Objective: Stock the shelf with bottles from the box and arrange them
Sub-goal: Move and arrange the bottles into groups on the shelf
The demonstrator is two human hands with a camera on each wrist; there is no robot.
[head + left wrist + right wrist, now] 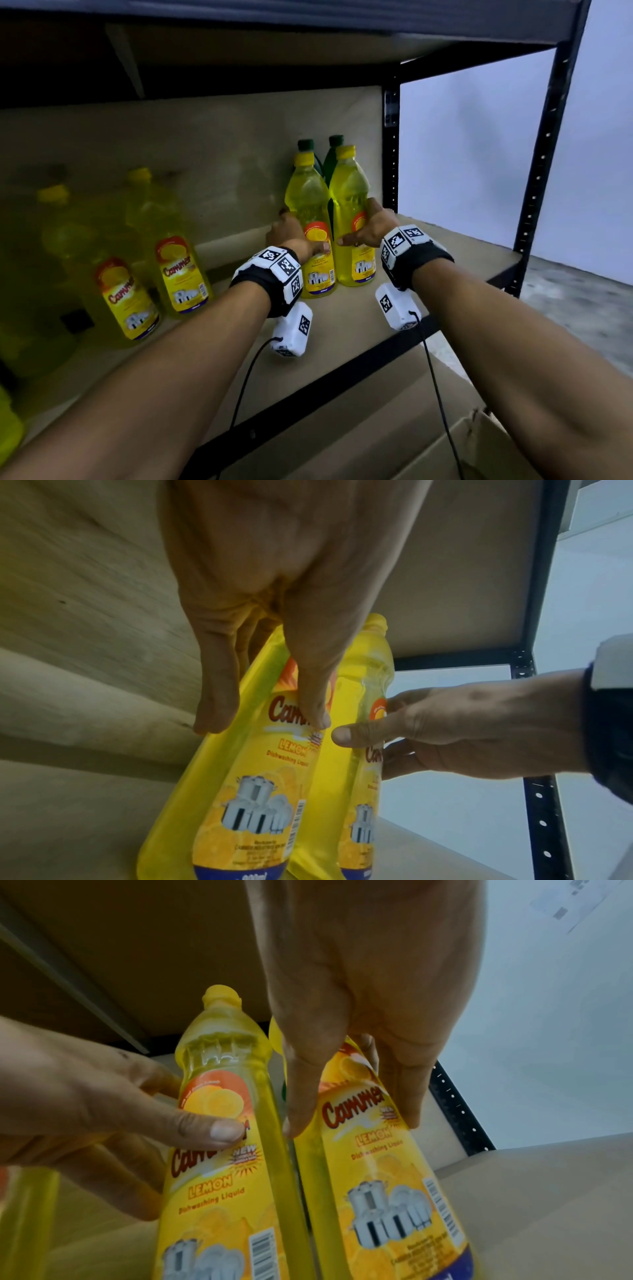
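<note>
Two yellow lemon dishwashing-liquid bottles stand upright side by side at the right end of the shelf board [346, 329]. My left hand [291, 236] grips the left yellow bottle [310, 202] around its middle, thumb on the label. My right hand [368, 231] grips the right yellow bottle [349, 195] the same way. In the left wrist view my left hand [274, 601] wraps the left yellow bottle [253, 791]. In the right wrist view my right hand [359, 1015] wraps the right yellow bottle [377, 1177]. Two green bottles [306, 145] stand directly behind them, mostly hidden.
Two more yellow bottles [181, 267] stand further left on the shelf, with blurred yellow ones beyond them. The upper shelf [274, 44] hangs close overhead. A black corner post [541, 171] marks the right end. A cardboard box [462, 445] lies below at the lower right.
</note>
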